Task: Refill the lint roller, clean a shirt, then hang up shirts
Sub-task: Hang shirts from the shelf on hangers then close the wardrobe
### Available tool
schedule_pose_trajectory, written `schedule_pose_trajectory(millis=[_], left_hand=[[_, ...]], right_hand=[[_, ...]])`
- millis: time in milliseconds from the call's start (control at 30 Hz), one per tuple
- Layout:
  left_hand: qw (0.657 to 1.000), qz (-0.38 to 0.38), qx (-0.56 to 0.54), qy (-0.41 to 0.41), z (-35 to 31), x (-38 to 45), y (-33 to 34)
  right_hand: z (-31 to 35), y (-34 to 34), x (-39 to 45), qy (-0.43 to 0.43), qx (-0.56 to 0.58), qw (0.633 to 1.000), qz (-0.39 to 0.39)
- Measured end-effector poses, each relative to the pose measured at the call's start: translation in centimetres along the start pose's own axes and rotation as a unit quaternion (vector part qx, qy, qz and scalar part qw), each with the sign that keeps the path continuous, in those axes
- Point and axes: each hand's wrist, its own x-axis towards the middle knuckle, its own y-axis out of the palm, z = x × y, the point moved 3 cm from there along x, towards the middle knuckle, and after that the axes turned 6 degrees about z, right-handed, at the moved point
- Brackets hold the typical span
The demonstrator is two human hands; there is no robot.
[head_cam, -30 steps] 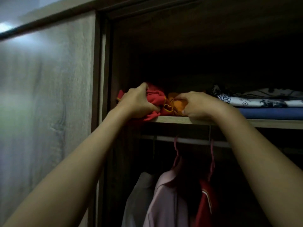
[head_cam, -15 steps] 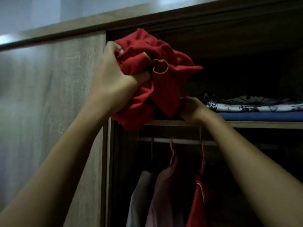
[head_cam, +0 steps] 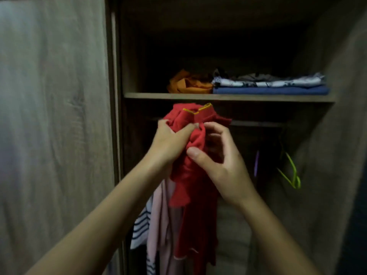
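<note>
A crumpled red shirt with yellow trim at its collar hangs in front of the open wardrobe, below the shelf. My left hand grips a bunch of its fabric near the collar. My right hand pinches the cloth just to the right, thumb in front and fingers curled behind. The lower part of the shirt hangs down loosely between my forearms.
The wooden shelf holds an orange garment and a folded stack, patterned white over blue. Below hang a pink shirt and a striped one. A green hanger and a purple hanger hang empty at right. A wardrobe door stands left.
The red shirt was pulled off the shelf, lifted up, then brought down below the shelf. My right hand left the shelf edge and took hold of the shirt. The view tilted down.
</note>
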Motion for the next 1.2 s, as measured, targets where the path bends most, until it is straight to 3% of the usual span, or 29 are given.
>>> schedule_pose_trajectory(millis=[100, 167, 333, 467, 633, 767, 1000, 1100, 1200], left_hand=[[0.977, 0.016, -0.120, -0.176, 3.7, -2.4, 2.1], [0.967, 0.003, -0.168, -0.190, 5.2, -3.7, 3.2], [0.975, 0.061, -0.002, -0.215, 7.7, -6.7, 3.8], [0.958, 0.101, 0.029, -0.267, 10.1, -8.6, 1.2], [0.976, 0.089, 0.096, -0.176, 11.4, -8.8, -1.0], [0.971, 0.171, 0.133, -0.103, 11.4, -7.6, 0.7], [0.953, 0.270, 0.094, -0.101, 13.6, -5.1, 3.6], [0.963, 0.237, 0.114, -0.059, 14.2, -4.1, 3.3], [0.978, 0.168, 0.092, -0.088, 14.8, -3.1, 2.4]], right_hand=[[-1.8, -1.3, -3.4, 0.091, -0.084, 0.992, -0.006], [-3.3, -1.9, -4.9, 0.122, -0.079, 0.989, -0.023], [-7.0, -4.3, -6.6, 0.214, 0.073, 0.971, -0.077], [-9.8, -5.8, -7.4, 0.301, 0.181, 0.930, -0.110], [-10.7, -5.9, -7.4, 0.350, 0.275, 0.887, -0.120], [-11.1, -4.0, -6.4, 0.367, 0.257, 0.892, -0.064], [-11.2, -2.8, -5.2, 0.377, 0.212, 0.902, -0.004], [-12.0, -3.1, -5.1, 0.376, 0.135, 0.916, -0.036], [-11.8, -3.8, -5.5, 0.385, 0.073, 0.918, -0.058]])
